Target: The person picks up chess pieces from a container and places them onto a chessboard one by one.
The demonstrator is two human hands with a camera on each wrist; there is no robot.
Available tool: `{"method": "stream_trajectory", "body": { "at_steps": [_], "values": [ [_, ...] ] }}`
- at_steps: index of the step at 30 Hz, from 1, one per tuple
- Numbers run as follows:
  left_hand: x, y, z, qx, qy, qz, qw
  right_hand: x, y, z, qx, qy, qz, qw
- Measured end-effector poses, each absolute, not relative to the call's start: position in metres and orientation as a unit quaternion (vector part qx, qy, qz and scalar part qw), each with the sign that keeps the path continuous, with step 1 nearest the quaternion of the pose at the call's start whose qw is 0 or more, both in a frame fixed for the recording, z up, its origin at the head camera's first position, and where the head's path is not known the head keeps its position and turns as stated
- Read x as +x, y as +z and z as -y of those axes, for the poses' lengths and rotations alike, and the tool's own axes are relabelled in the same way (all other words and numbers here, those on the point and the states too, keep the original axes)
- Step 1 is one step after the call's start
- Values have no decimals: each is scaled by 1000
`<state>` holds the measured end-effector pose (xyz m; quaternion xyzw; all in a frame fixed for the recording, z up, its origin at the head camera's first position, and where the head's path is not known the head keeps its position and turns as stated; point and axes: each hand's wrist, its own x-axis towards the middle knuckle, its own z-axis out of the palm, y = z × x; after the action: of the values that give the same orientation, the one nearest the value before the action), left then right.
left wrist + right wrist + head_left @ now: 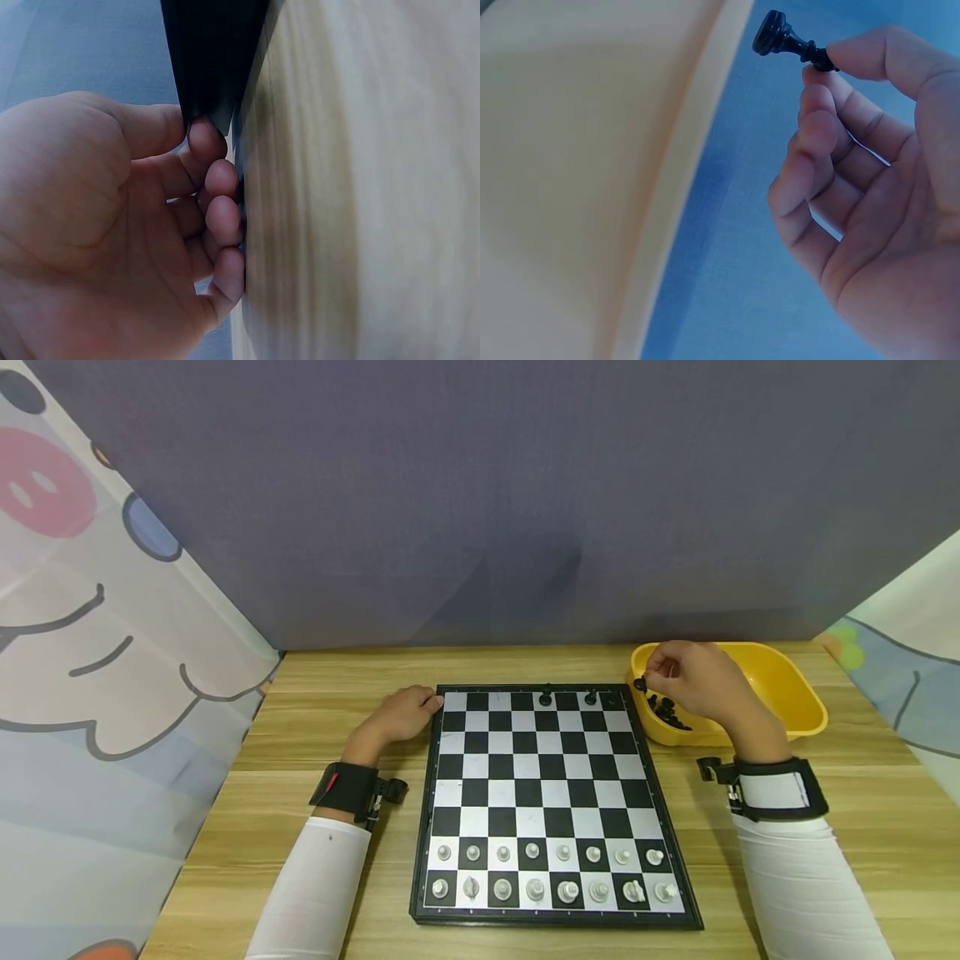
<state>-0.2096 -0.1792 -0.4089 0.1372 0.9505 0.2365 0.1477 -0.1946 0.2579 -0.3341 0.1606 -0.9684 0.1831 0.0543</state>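
Note:
A black-framed chessboard [528, 767] lies on the wooden table. My left hand [403, 712] is at its far left corner, thumb and index finger pinching the edge, as the left wrist view shows; the other fingers are curled by the tabletop. Between thumb and index finger, my right hand [693, 681] pinches a black chess piece [784, 37] by its top, base pointing outward. It is held above the left rim of a yellow tray [783, 689]. Three black pieces [545, 698] stand on the far row, towards the right. White pieces [536, 889] fill the two near rows.
More black pieces [667, 713] lie loose in the left part of the tray, which stands against the board's far right corner. A grey partition [480, 527] rises behind the table [337, 677]. Patterned curtains [112, 693] hang at both sides.

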Motion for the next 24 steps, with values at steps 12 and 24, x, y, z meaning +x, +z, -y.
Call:
{"method": "stream_trajectory", "body": {
  "at_steps": [12,24],
  "values": [
    [-209,-407,179,135,243,-949,146,-194,-337,-236,210,204,955,47],
    [-211,-409,175,139,249,-947,148,-193,-337,-222,234,199,951,33]
  ]
}}
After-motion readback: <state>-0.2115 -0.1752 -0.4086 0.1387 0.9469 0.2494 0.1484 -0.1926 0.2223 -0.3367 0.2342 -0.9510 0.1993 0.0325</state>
